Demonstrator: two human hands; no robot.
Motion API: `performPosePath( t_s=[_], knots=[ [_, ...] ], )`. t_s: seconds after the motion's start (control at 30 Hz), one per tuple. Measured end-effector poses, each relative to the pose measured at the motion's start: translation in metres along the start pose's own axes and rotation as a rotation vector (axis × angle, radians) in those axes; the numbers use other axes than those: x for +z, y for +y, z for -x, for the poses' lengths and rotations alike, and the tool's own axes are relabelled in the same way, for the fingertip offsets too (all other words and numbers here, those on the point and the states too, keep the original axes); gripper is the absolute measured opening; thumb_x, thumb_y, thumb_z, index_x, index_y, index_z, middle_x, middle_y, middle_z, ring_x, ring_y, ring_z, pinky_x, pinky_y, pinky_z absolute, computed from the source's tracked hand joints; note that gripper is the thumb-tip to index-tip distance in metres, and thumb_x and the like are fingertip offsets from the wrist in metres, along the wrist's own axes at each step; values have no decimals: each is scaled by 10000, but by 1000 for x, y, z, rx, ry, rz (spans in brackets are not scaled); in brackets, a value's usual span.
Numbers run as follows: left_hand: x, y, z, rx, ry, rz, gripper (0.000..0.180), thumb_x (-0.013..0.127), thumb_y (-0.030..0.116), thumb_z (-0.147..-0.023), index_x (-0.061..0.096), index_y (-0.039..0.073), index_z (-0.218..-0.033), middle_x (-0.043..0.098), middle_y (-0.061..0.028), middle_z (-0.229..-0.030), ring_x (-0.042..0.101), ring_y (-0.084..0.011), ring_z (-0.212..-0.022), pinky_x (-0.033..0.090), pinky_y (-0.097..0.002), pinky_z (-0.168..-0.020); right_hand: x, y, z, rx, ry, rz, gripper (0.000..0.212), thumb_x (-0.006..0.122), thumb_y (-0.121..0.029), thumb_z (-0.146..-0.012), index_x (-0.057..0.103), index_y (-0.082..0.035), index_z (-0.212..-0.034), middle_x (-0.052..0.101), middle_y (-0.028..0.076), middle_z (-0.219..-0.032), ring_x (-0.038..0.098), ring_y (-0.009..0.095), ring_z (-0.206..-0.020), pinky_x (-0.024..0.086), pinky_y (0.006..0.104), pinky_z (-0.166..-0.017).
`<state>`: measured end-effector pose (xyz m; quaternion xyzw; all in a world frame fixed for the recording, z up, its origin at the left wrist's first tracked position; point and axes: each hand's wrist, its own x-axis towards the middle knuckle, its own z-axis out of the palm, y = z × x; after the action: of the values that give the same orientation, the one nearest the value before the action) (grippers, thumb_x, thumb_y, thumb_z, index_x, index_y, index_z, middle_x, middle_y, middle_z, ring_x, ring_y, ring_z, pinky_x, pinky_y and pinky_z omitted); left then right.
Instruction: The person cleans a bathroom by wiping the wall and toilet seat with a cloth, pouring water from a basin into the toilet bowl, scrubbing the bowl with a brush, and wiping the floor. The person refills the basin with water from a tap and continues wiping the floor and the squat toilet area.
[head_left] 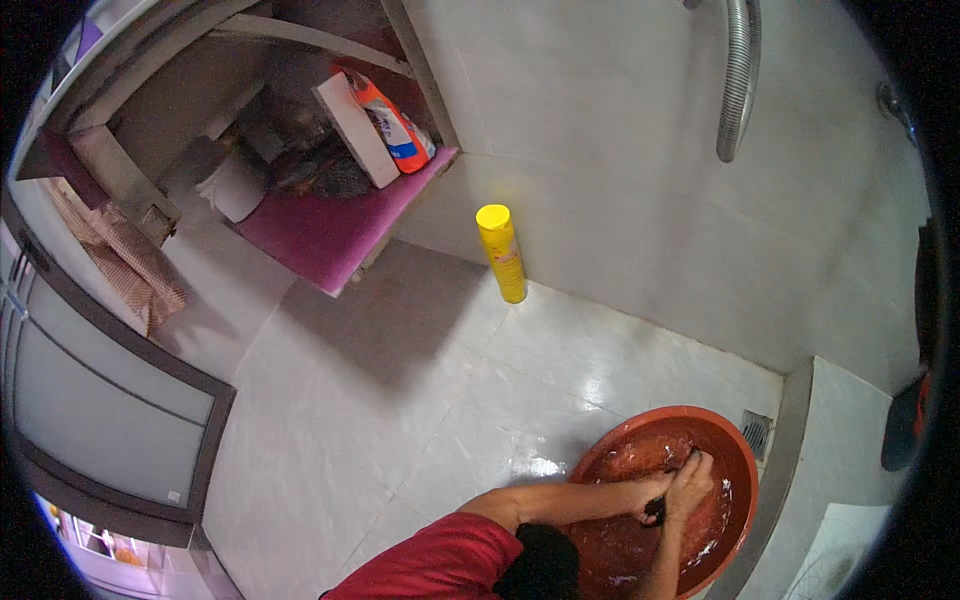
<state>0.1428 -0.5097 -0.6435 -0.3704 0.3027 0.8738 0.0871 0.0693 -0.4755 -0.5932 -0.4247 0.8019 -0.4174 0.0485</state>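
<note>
Both hands are together over a round reddish-brown basin [748, 500] with water in it. My left hand [652, 492] comes in from the left and is closed round a small dark, wet piece, perhaps cloth. Against it lies my right hand [690, 484], its fingers closed on the same dark piece [654, 513]. Only small dark bits show between and beside the fingers, so its kind cannot be made out. Light glints off the water around the hands.
A yellow spray can [502, 255] stands on the tiled floor by the wall. Left of it, a pink shelf [330, 225] holds an orange pouch [400, 135] and a white tub [233, 185]. A floor drain [757, 434] lies beside the basin, near a raised ledge [790, 450].
</note>
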Motion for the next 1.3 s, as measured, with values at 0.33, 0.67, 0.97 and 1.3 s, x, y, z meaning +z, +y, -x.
performPosePath(
  t_s=[0.33, 0.67, 0.97, 1.3],
  knots=[
    [-29, 10, 26, 178, 539, -140, 844, 597, 381, -761, 43, 207, -1374, 187, -156, -1389, 279, -340, -1231, 376, -557, -859, -8, 130, 73, 591, -67, 609, 442, 403, -284, -900, 378, -10, -1246, 435, 240, -1204, 446, 377, -1083, 401, 468, -844],
    [-50, -23, -38, 71, 83, 327, 665, 369, 636, -787, 527, 68, -1096, 517, -121, -1120, 481, -257, -971, 425, -414, -786, 8, -21, 99, -242, -104, 26, 192, 428, -80, -838, 455, 49, -978, 457, 218, -902, 451, 379, -840, 367, 455, -728],
    [7, -4, -37, 242, 217, 159, 589, 363, 518, -837, 440, 22, -1144, 504, -161, -1097, 490, -275, -983, 402, -391, -826, -2, -27, 30, -122, 29, -78, 224, 352, -177, -871, 424, 33, -843, 416, 162, -864, 403, 294, -830, 317, 381, -760],
    [28, 26, -2, 484, 454, -129, 662, 284, 540, -863, 331, -2, -1240, 319, -210, -1276, 332, -315, -1176, 262, -393, -965, -13, -21, 12, 632, -107, -1075, 296, 414, -297, -902, 496, -39, -1020, 514, 41, -868, 523, 146, -735, 438, 294, -661]
  ],
)
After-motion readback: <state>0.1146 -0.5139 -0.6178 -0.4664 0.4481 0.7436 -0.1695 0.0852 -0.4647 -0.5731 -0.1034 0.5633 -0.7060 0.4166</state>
